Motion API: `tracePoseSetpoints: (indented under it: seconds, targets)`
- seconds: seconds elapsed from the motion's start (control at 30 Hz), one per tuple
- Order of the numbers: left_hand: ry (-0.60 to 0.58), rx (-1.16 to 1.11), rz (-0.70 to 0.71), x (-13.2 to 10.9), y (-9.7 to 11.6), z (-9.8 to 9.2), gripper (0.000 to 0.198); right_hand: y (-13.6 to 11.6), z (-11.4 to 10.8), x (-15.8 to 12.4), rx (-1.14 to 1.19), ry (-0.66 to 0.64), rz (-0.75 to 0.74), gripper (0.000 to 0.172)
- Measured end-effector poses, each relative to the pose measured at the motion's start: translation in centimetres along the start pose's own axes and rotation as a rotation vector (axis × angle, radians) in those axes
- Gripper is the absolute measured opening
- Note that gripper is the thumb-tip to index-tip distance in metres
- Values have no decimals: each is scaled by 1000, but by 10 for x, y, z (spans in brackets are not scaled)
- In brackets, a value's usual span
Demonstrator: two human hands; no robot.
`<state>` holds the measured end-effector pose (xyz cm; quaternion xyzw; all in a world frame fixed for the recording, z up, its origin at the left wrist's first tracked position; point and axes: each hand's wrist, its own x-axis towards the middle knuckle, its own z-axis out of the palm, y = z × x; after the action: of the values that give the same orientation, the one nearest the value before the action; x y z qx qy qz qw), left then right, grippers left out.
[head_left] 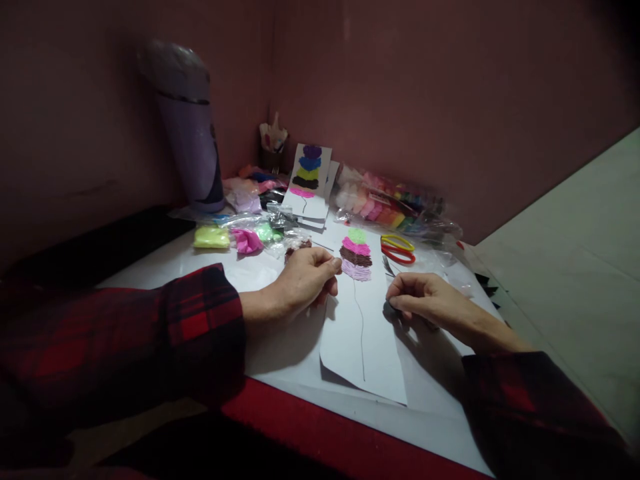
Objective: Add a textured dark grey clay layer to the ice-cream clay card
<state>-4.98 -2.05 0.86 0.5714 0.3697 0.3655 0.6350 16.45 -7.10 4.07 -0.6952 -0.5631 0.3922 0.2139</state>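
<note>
A white paper strip lies between my hands. On its upper half sit ridged clay bands in light green, pink, brown and lilac, above a thin drawn line. My left hand hovers at the strip's left edge, thumb and fingertips pinched together; whatever may be between them is too small to make out. Thumb and forefinger of my right hand grip a dark lump of clay at the strip's right edge. A fork lies just beyond that hand, partly covered.
Scissors with yellow and red handles lie right of the strip. Opened clay packets are at the left. Behind stand a finished-looking card, a bag of coloured clay, a holder and a tall purple tumbler.
</note>
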Motion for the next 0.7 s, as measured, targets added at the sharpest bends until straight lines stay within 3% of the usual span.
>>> tracePoseSetpoints:
  seconds: [0.5,0.7]
  targets:
    - [8,3,-12,-1,2,1,22,4,-2,1,22,43,-2,10]
    - [6,12,-7,-1,1,1,21,2,14,4,196,239,-308,13]
